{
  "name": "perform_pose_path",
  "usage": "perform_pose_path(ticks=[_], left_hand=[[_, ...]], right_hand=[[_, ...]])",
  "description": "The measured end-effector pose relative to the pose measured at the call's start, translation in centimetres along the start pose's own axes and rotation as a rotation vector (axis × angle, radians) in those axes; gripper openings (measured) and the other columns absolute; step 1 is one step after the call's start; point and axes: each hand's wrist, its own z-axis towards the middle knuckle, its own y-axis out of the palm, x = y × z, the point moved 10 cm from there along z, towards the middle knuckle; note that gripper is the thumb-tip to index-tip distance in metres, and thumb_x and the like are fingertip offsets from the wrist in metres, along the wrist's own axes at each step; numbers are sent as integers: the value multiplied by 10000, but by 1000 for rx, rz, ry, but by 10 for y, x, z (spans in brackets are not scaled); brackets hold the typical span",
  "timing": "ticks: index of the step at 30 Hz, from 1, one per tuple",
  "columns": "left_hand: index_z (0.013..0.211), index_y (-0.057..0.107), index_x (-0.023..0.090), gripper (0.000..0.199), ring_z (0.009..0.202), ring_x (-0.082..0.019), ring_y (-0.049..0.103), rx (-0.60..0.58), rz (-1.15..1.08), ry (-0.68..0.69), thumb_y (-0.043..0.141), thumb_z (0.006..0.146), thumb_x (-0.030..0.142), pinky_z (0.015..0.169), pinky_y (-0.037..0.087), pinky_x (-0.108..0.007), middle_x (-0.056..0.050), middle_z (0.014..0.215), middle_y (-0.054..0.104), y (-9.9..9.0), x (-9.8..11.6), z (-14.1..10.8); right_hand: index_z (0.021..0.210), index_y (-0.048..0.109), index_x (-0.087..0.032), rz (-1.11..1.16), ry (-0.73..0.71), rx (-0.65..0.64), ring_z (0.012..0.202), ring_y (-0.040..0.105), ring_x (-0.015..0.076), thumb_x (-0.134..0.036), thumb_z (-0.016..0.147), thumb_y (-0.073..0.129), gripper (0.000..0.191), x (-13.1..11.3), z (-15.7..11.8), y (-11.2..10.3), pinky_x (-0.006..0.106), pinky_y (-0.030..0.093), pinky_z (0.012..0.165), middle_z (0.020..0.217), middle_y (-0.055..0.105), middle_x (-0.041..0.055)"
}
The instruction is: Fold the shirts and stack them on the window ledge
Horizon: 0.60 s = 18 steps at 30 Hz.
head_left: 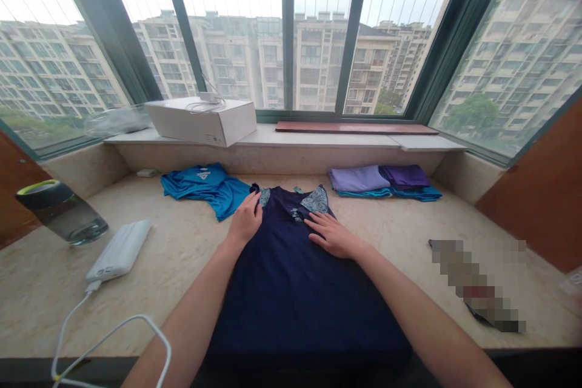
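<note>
A dark navy T-shirt (309, 291) lies spread before me, its collar end away from me and its lower part reaching the counter's front edge. Patterned patches show at its shoulders, and a small print sits below the neckline. My left hand (247, 216) is at the left shoulder, fingers bent and closed on the sleeve's edge; the fingertips are partly hidden. On the right side of the chest, my right hand (334, 234) rests flat with its fingers apart. Just beyond my left hand lies a crumpled bright blue shirt (207, 188).
Folded lilac (359, 179) and purple (406, 176) clothes lie on blue ones at back right. A bottle (63, 212) and a white power bank (120, 248) with cable (116, 333) are left. A white box (202, 121) stands on the windowsill. A blurred-out item (477, 285) lies right.
</note>
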Motion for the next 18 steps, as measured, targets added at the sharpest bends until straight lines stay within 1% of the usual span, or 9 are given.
perform_pose_path(ticks=[1, 2, 4, 6, 7, 10, 14, 16, 18], left_hand=[[1387, 579, 115, 469, 1387, -248, 500, -25, -41, 66, 388, 982, 254, 1186, 377, -387, -139, 1471, 560, -2, 16, -1], [1389, 584, 131, 466, 1380, -248, 508, -86, -85, 146, 400, 993, 294, 1181, 385, -383, -126, 1478, 557, -1, 34, -4], [1424, 561, 174, 485, 1358, -248, 534, -274, -171, 304, 428, 1007, 385, 1157, 415, -374, -97, 1489, 553, 8, 67, -15], [1491, 482, 217, 532, 1331, -237, 562, -430, -247, 399, 440, 1013, 447, 1131, 440, -361, -73, 1486, 560, 18, 88, -29], [1522, 434, 226, 551, 1327, -231, 565, -464, -270, 413, 423, 1021, 456, 1133, 436, -364, -70, 1479, 567, 22, 91, -33], [1548, 383, 201, 563, 1371, -250, 521, -448, -239, 350, 339, 1043, 446, 1186, 359, -437, -96, 1489, 553, 35, 80, -33], [1438, 537, 171, 538, 1422, -306, 453, -485, -99, 256, 325, 1037, 461, 1220, 243, -557, -127, 1496, 538, 58, 54, -33], [1385, 587, 172, 530, 1406, -310, 472, -474, -80, 240, 314, 1038, 465, 1217, 234, -571, -127, 1457, 579, 60, 48, -33], [1359, 606, 170, 519, 1362, -300, 521, -407, -106, 214, 324, 1034, 461, 1208, 273, -538, -126, 1411, 621, 56, 44, -27]], right_hand=[[1558, 379, -262, 5, 4, -2, 1538, 204, 268, -611, 1034, 303, 634, 0, 1, 1, 486, 158, 1258, 1645, 289, 65], [1556, 383, -256, 8, 6, -2, 1536, 209, 270, -608, 1035, 303, 634, 1, 1, 1, 488, 157, 1258, 1645, 290, 68], [1554, 390, -243, 11, 7, -3, 1537, 208, 273, -604, 1036, 308, 636, 1, 2, 2, 488, 149, 1260, 1646, 283, 74], [1547, 405, -227, 11, 4, -5, 1538, 203, 275, -600, 1037, 310, 639, 1, 2, 2, 487, 145, 1262, 1646, 280, 80], [1544, 412, -224, 12, 1, -6, 1539, 201, 275, -599, 1037, 310, 638, 1, 2, 2, 487, 148, 1262, 1646, 281, 79], [1540, 417, -217, 12, 0, -8, 1539, 203, 273, -606, 1036, 299, 648, 1, 1, 2, 491, 163, 1259, 1645, 288, 82], [1527, 441, -195, 5, 5, 15, 1520, 265, 278, -595, 1040, 289, 648, 0, 1, 0, 494, 199, 1249, 1620, 347, 112], [1490, 497, -184, 2, -1, 63, 1479, 355, 281, -559, 1048, 310, 609, -1, 1, -4, 487, 258, 1228, 1570, 438, 127], [1423, 574, -174, -5, 10, 147, 1408, 460, 282, -511, 1055, 338, 552, 2, 1, -12, 474, 331, 1190, 1484, 547, 135]])
